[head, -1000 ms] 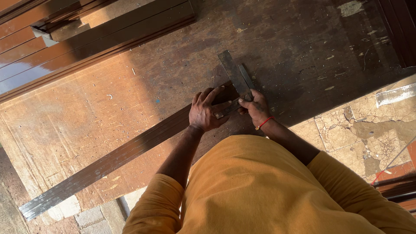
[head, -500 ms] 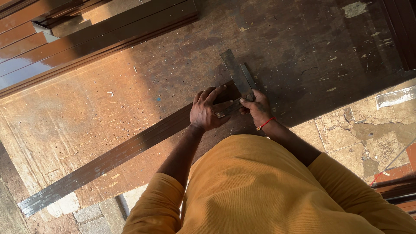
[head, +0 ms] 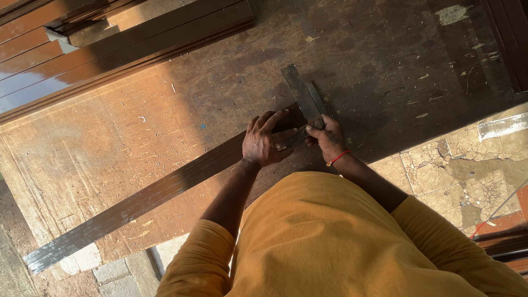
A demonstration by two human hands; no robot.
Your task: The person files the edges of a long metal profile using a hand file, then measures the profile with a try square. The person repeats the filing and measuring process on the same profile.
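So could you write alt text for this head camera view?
A person's left hand and right hand press a dark metal try square against a long brown metal strip lying diagonally across a worn wooden workbench, seen from above.

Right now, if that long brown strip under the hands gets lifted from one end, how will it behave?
The long brown strip looks thin and ribbed, so it would probably sag or flex. It overhangs the worn board at its far end, so a push might pivot it. With the left hand pressing it, it likely stays put.
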